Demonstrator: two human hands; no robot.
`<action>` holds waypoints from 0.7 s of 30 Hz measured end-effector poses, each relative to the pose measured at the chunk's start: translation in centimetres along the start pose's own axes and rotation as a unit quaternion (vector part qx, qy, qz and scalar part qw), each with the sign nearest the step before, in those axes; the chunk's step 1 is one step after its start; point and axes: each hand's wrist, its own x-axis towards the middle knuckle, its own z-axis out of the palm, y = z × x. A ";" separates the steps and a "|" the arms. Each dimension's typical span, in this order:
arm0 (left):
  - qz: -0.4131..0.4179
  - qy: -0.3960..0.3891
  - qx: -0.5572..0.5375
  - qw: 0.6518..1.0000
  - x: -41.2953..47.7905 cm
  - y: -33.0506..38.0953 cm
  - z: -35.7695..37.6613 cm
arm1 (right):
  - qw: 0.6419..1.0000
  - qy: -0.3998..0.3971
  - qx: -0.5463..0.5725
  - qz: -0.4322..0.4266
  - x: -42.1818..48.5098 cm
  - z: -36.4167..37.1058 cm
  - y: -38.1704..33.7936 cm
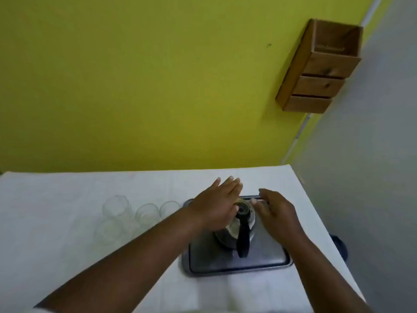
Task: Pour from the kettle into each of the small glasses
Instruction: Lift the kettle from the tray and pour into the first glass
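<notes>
Head view: kettle (237, 231) sits between both hands' spread fingers (230, 184).

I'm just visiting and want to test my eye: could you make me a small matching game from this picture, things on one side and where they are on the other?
Things:
1. round glass kettle with black handle
2. small clear glasses
3. brown wooden drawer box
4. flat grey metal tray

Places:
A. on the yellow wall
B. on the white cloth, under the kettle
C. on the tray
D. left of the tray

Pairs: 1-C, 2-D, 3-A, 4-B
</notes>
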 end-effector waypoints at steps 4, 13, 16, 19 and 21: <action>0.015 -0.045 -0.003 0.999 -0.9 0.9 3.4 | 0.988 -0.028 0.091 0.119 -3.6 3.5 2.4; 0.000 -0.052 0.020 0.998 -1.2 2.2 7.0 | 0.915 -0.057 0.343 0.203 -5.5 8.0 4.5; 0.002 -0.052 0.030 0.998 -1.0 2.8 7.0 | 0.905 -0.023 0.374 0.204 -5.4 8.2 4.3; -0.003 -0.047 0.042 0.998 -0.8 3.7 6.8 | 0.882 0.029 0.408 0.235 -4.6 7.5 4.4; -0.005 -0.039 0.049 0.998 -0.7 4.2 6.9 | 0.879 0.048 0.403 0.252 -3.9 6.7 4.6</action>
